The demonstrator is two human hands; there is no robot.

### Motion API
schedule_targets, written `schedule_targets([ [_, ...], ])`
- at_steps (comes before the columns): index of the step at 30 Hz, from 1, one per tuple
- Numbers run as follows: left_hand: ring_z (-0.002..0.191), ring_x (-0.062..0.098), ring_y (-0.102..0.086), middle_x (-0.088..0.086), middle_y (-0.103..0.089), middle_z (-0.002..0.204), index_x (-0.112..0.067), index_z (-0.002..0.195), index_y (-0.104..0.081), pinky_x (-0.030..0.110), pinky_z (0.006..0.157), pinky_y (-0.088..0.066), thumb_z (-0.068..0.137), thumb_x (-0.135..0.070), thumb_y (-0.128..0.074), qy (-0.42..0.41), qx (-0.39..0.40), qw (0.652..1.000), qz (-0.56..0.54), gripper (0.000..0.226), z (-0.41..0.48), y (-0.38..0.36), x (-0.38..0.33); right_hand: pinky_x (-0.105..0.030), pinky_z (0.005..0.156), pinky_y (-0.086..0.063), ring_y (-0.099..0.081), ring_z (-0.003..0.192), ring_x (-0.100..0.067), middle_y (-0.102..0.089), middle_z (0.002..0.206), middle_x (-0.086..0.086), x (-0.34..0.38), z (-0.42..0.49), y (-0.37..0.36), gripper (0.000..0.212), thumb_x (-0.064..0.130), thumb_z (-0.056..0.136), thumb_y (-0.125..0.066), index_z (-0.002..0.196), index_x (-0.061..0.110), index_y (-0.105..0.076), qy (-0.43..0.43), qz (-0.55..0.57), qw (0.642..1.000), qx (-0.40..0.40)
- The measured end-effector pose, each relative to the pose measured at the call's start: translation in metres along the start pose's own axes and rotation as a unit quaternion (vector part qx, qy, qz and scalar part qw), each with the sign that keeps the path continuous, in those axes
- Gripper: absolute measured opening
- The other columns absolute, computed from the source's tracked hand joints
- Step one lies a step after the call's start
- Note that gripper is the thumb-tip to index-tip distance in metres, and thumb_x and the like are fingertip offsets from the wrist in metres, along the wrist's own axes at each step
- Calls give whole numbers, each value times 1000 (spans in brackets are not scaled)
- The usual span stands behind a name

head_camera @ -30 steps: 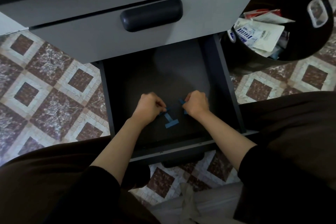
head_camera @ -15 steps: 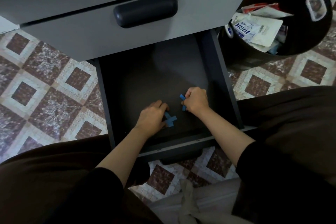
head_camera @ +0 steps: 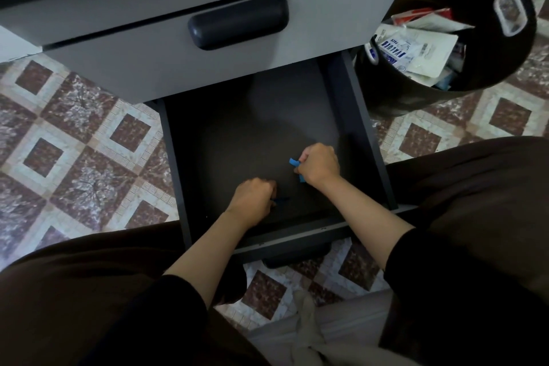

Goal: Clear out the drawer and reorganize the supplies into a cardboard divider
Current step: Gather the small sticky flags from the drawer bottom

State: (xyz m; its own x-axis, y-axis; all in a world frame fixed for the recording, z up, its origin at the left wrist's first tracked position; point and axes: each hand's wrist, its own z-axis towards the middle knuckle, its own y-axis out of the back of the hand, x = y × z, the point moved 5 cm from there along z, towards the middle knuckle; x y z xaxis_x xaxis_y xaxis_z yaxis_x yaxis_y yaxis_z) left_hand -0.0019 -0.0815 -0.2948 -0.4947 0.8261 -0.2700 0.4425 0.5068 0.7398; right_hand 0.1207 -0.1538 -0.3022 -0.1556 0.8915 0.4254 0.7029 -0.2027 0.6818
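I am at the tail of the clearing-out step: the drawer [head_camera: 358, 128] looks bare but for small blue pieces near its front. My right hand [head_camera: 319, 164] is curled tight and pinches a blue strip [head_camera: 294, 161], whose ends stick out above and below my fingers. My left hand [head_camera: 252, 202] is curled low over a second strip [head_camera: 281, 200] that lies in shadow on the drawer floor; I cannot tell whether I have hold of it or only touch it. Next, I judge, I must get that piece pinched firmly and lift both out. No divider is in view. The bin [head_camera: 416, 104] beside the drawer holds packets [head_camera: 416, 50], mostly hidden by its wall.
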Motion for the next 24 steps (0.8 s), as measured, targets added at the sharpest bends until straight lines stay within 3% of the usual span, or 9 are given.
schedule_targets([
  [8,99,15,-62,4,-70,104,-14,103,-72,20,86,-42,83,-16,-68,98,-89,978,-164,20,-10,36,20,-32,83,-53,-63,93,-23,-67,102,-12,19,-4,16,25,29,73,-79,88,10,-74,28,33,999,-2],
  [14,86,6,-55,1,-64,94,-5,104,-69,11,77,-39,82,-11,-69,86,-166,932,-309,22,-37,88,18,-27,73,-49,-65,90,-24,-67,99,-14,46,-29,52,23,26,85,-68,94,5,-73,73,72,994,-24],
  [18,83,7,-58,0,-63,91,-6,104,-68,20,80,-46,83,-12,-68,53,-191,918,-344,22,-61,117,12,-31,76,-55,-65,87,-24,-65,98,-14,72,-61,81,18,10,93,-55,98,1,-69,150,55,987,5],
  [21,82,10,-60,3,-66,92,-9,102,-69,22,77,-50,85,-11,-65,38,-206,906,-367,17,-75,133,9,-23,62,-45,-57,76,-16,-58,89,-8,88,-84,100,17,5,93,-51,101,2,-65,203,22,979,26],
  [24,80,9,-60,3,-65,90,-8,105,-67,18,70,-51,88,-10,-62,24,-209,895,-394,18,-87,144,4,-19,59,-43,-56,77,-13,-58,89,-4,96,-101,119,18,3,92,-51,103,7,-65,231,7,972,33],
])
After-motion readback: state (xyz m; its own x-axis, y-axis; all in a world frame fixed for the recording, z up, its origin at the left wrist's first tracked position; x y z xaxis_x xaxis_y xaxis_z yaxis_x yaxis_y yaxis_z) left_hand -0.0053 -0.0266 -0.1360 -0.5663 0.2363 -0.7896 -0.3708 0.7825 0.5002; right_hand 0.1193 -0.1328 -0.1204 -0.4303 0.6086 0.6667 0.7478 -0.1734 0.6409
